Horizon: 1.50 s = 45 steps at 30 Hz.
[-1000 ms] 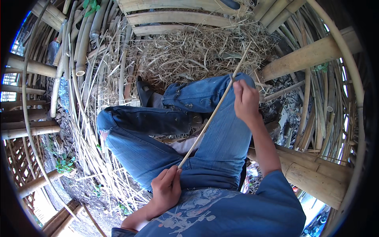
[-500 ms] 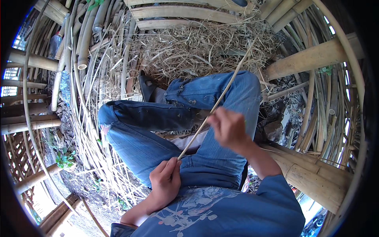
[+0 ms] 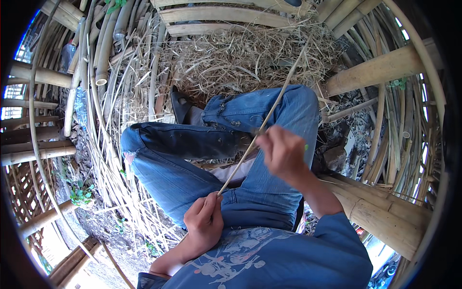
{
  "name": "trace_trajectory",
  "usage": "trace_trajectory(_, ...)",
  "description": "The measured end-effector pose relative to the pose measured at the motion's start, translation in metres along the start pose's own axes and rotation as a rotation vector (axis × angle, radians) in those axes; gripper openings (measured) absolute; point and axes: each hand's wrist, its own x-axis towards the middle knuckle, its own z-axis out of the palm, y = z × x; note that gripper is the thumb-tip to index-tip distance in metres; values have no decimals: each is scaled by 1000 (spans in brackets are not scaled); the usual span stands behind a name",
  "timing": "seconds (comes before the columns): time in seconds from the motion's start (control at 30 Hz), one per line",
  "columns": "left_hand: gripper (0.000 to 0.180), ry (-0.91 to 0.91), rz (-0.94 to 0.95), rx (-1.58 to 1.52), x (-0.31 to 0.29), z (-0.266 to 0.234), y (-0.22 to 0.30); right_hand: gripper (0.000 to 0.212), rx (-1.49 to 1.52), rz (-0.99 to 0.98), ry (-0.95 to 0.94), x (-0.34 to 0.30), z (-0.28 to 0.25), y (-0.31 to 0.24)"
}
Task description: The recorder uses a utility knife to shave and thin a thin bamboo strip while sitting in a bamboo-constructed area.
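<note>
A long, thin bamboo strip [image 3: 275, 107] runs slantwise over my lap, from my left hand up to the straw at the upper right. My left hand [image 3: 204, 219] is closed around its near end, close to my waist. Around the middle of the strip my right hand [image 3: 283, 153] is closed and slightly blurred. It grips what looks like a small knife [image 3: 260, 130]; a dark tip shows against the strip and a bit of green shows behind the hand. My fingers hide most of this tool.
My legs in blue jeans [image 3: 168, 166] are folded beneath the strip. Dry shavings [image 3: 231, 62] cover the ground ahead, below a slatted bamboo bench [image 3: 231, 15]. Thick bamboo poles [image 3: 380, 70] stand at the right; split strips [image 3: 108, 144] and bamboo lengths [image 3: 102, 62] lie left.
My right hand has shifted slightly right and away from me beside the strip. My left hand keeps its hold on the near end, almost unmoved.
</note>
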Motion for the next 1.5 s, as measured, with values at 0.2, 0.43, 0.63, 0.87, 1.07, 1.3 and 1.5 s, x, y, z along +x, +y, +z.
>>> trace_trajectory(0.2,16,16,-8,13,1,3,-2,32,55,83,-48,-4,-1,-12)
trace_trajectory(0.43,16,11,22,66,0,1,-3,38,1,209,-15,11,-8,17)
trace_trajectory(0.63,17,38,44,82,0,1,-7,37,79,-7,-52,-11,5,-17)
trace_trajectory(0.87,19,88,125,163,1,1,-8,35,103,90,-132,-3,-6,-27)
trace_trajectory(1.07,20,109,127,175,3,0,-6,36,73,207,-151,5,-3,-4)
trace_trajectory(1.3,19,71,66,111,6,-1,-3,35,174,60,-100,-14,6,-31)
trace_trajectory(1.5,17,20,39,123,5,-3,-2,34,246,115,-70,-19,12,-32)
